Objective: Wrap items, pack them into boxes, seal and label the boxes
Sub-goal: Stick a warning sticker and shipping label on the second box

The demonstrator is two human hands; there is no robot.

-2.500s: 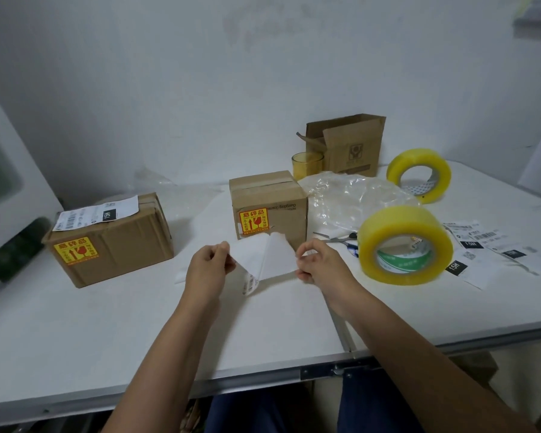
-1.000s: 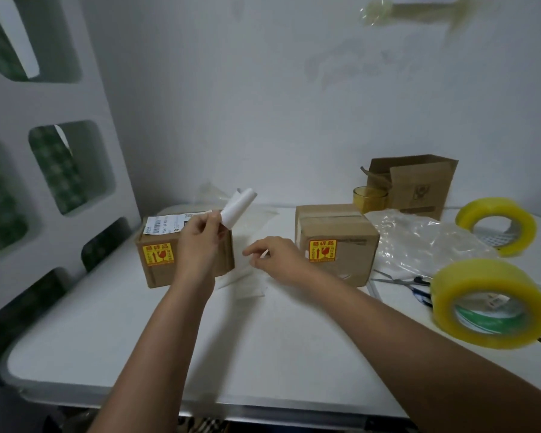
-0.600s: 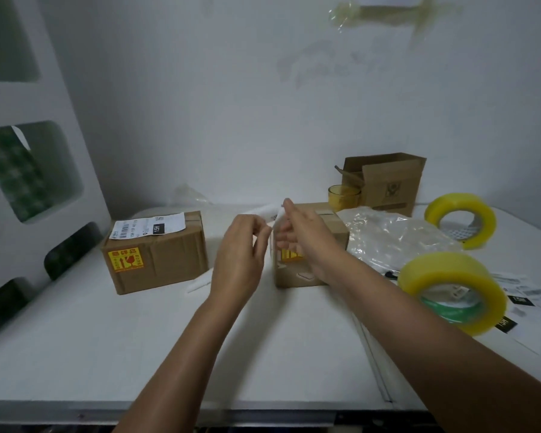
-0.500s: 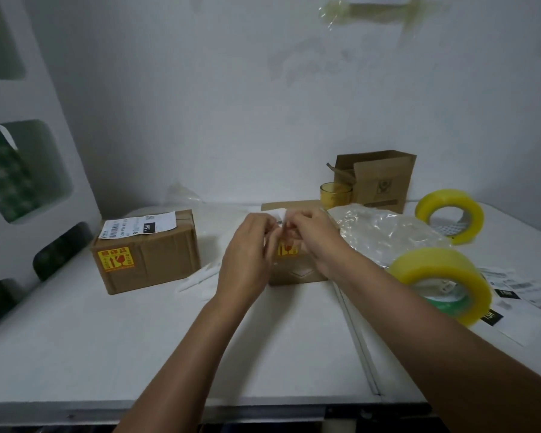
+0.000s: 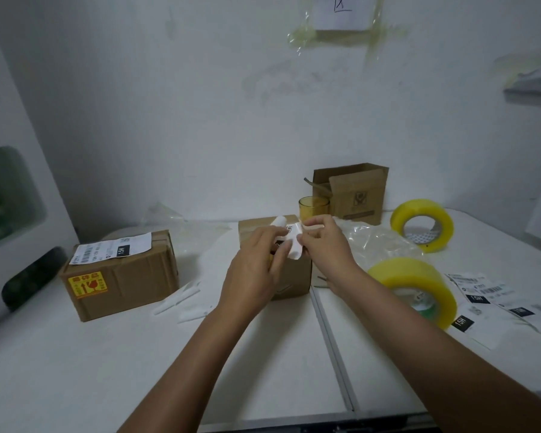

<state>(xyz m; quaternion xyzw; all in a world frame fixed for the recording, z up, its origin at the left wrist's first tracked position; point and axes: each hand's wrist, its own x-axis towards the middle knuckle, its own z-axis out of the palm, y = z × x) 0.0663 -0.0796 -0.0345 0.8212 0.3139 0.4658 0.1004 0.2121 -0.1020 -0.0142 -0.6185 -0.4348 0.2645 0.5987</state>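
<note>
Head view is showing the left hand (image 5: 256, 264) and right hand (image 5: 324, 245) both pinching a curling shipping label (image 5: 291, 242) just above the middle cardboard box (image 5: 289, 276), where its sticky face is risking folding onto itself or landing crooked.

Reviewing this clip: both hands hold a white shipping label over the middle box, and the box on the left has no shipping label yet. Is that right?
Not quite. The head view shows the left box already has a shipping label on top. The rest holds: the left hand and right hand hold a white label over the middle box.
</note>
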